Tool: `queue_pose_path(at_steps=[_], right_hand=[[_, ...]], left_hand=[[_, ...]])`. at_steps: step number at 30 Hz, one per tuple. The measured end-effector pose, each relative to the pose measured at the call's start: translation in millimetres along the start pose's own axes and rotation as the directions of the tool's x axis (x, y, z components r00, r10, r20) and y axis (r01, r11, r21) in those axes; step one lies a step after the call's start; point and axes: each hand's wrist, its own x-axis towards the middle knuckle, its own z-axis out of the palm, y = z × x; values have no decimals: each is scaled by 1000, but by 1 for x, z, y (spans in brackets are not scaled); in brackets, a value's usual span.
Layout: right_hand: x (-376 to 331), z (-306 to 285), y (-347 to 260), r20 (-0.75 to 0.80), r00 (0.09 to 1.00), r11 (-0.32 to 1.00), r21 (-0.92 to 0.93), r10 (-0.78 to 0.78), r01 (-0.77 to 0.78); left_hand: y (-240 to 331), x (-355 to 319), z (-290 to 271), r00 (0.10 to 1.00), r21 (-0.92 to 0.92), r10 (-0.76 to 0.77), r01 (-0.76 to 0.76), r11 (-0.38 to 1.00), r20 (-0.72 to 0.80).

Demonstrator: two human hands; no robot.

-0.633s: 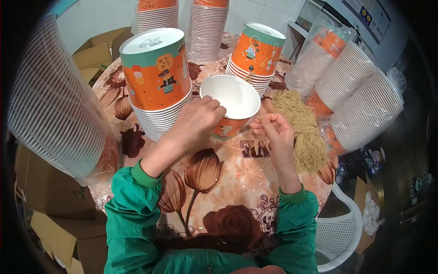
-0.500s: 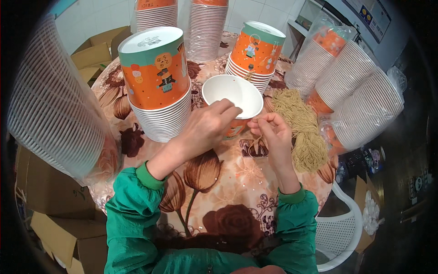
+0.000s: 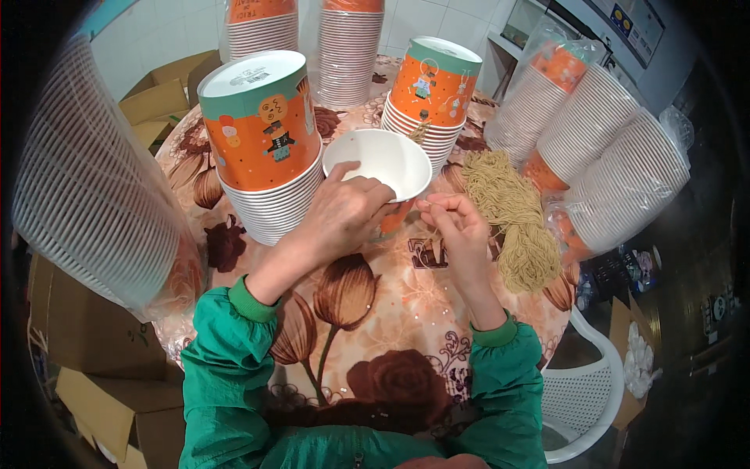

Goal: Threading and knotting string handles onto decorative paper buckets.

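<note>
The white-lined orange paper bowl (image 3: 382, 168) is gripped at its near rim by the left hand (image 3: 344, 215), fingers curled over the edge. Just right of it, a thin yellow string (image 3: 434, 205) is pinched by the right hand (image 3: 461, 230), level with the rim.

One fisheye camera on my head looks steeply down, close over my hands (image 3: 406, 215) and the flowered surface (image 3: 391, 313); my forearms enter from the lower edge.
</note>
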Motion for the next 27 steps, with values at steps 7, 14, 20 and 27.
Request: queue_pose_path(at_steps=[7,14,20,27], right_hand=[[-7,12,-4,-30,992,990,-75,-123,120],[-13,20,-9,-23,937,842,-446,-349,303],[-12,18,-8,-51,930,831,-469,-364,299],[-12,18,-9,-38,925,794,-527,-377,302]], left_hand=[[9,7,-9,982,-283,-187,171,944,-30],[19,7,-11,951,-413,-308,292,863,28],[24,7,-8,945,-427,-325,306,851,30],[24,6,-5,954,-426,-300,275,862,9]])
